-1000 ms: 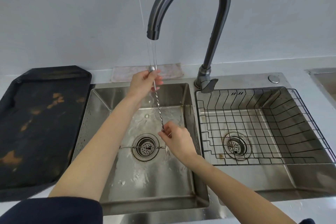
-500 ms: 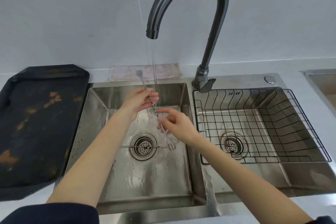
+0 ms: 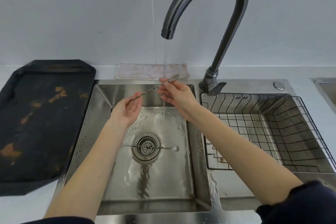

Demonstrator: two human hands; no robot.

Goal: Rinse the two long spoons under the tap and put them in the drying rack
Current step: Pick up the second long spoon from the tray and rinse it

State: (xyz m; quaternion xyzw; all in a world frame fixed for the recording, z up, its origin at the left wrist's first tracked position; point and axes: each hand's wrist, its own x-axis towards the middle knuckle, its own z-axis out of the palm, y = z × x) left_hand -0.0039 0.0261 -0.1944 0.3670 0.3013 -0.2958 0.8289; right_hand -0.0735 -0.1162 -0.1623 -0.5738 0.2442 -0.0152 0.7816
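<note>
A long twisted-handle spoon (image 3: 148, 91) lies nearly level under the running tap (image 3: 205, 2), its forked end up at the right. My right hand (image 3: 175, 94) pinches it near that end, in the stream of water. My left hand (image 3: 127, 109) is palm up, fingers loosely curled around the spoon's lower end. The second long spoon (image 3: 163, 148) lies flat on the floor of the left sink (image 3: 109, 151), across the drain strainer (image 3: 146, 146). The black wire drying rack (image 3: 291, 132) sits in the right basin with nothing in it.
A black, stained tray (image 3: 41, 114) lies on the counter left of the sink. A folded cloth (image 3: 138, 73) rests against the wall behind the left basin. The tap's lever (image 3: 215, 87) is at its base between the basins.
The spoon has turned from steep to nearly level, with the forked end swung up to the right. My right hand rose to the stream; my left hand dropped and opened palm up.
</note>
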